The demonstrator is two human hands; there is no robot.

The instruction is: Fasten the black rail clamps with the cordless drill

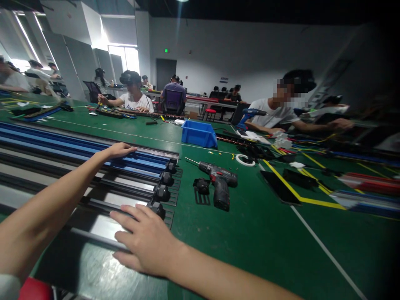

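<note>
Resting on flat, glossy rail (101, 225): right fingers (124, 221), spread.

Long blue and silver strips (64, 143), at left, look like smooth, glossy metal — their black end fittings (168, 178) like plastic. Upper centre, a blue rectangular bin (198, 135) — smooth plastic; lower left, the green counter (93, 273) shines.
</note>
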